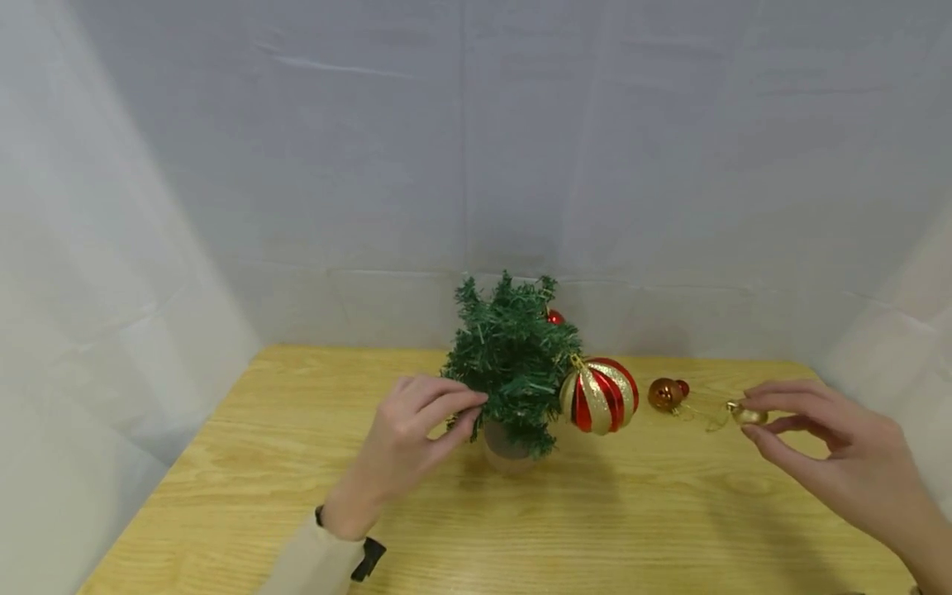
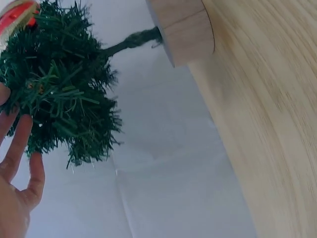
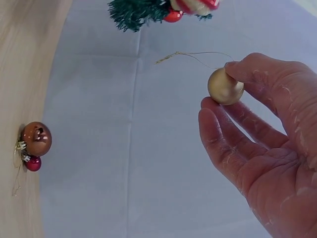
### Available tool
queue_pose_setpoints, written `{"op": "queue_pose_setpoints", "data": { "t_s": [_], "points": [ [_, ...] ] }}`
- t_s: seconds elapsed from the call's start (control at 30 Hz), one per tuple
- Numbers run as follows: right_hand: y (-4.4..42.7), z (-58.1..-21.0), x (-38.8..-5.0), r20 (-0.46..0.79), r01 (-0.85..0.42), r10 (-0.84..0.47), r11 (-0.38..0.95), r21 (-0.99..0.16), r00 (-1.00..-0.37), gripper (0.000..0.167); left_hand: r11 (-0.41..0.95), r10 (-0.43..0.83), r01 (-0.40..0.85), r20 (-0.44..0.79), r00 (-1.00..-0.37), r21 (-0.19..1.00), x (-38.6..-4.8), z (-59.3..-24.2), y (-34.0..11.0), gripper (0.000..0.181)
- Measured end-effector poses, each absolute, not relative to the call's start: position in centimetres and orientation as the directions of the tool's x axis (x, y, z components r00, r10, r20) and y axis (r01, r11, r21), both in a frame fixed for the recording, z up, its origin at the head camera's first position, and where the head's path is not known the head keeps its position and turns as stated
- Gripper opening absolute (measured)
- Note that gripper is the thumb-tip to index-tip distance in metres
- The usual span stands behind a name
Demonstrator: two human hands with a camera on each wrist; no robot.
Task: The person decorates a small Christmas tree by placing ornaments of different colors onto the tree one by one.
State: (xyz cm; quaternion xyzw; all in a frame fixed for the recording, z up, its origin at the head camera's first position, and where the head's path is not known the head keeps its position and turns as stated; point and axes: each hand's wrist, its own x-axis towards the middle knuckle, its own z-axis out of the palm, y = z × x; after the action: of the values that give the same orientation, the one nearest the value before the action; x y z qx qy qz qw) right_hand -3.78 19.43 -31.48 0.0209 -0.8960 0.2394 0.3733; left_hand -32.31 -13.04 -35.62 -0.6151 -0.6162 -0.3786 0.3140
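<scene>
A small artificial Christmas tree (image 1: 513,355) stands upright on the table in a wooden base (image 2: 185,29). At its lower left side, my left hand (image 1: 424,430) pinches a green branch tip between thumb and index finger; the other fingers are spread in the left wrist view. My right hand (image 1: 840,446), off to the right of the tree, holds a small gold bauble (image 3: 226,87) between its fingertips above the table. A thin gold loop of string (image 3: 190,53) trails from that bauble towards the tree. On the tree's right side hangs a large red-and-gold striped bauble (image 1: 601,395).
A small red bauble (image 1: 554,317) hangs at the tree's upper right. On the wooden table (image 1: 297,463), a shiny brown bauble (image 3: 37,139) lies touching a smaller dark red bauble (image 3: 33,163). White cloth (image 1: 372,165) hangs behind the table.
</scene>
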Motion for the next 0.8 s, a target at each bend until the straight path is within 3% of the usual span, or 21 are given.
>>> {"op": "queue_pose_setpoints", "data": {
  "t_s": [0.23, 0.53, 0.7, 0.8],
  "points": [
    [18.8, -31.2, -3.6, 0.698, -0.240, 0.129, 0.883, -0.404, -0.704, 0.060, 0.013, 0.481, 1.000, 0.877, 0.000, -0.008, -31.1, -35.7, -12.0, 0.013],
    [18.4, -31.0, -3.7, 0.730, -0.307, 0.116, 0.855, -0.419, -0.674, 0.050, 0.076, 0.506, 0.997, 0.862, -0.023, -0.019, -29.7, -35.4, -10.8, 0.016],
    [17.9, -31.0, -4.3, 0.763, -0.436, 0.085, 0.778, -0.453, -0.640, 0.025, 0.109, 0.507, 0.994, 0.861, -0.042, -0.016, -29.2, -35.4, -10.1, 0.016],
    [17.6, -30.9, -4.7, 0.775, -0.478, 0.071, 0.751, -0.456, -0.628, 0.034, 0.116, 0.502, 0.993, 0.864, -0.042, -0.019, -28.9, -35.4, -9.7, 0.017]
  ]
}}
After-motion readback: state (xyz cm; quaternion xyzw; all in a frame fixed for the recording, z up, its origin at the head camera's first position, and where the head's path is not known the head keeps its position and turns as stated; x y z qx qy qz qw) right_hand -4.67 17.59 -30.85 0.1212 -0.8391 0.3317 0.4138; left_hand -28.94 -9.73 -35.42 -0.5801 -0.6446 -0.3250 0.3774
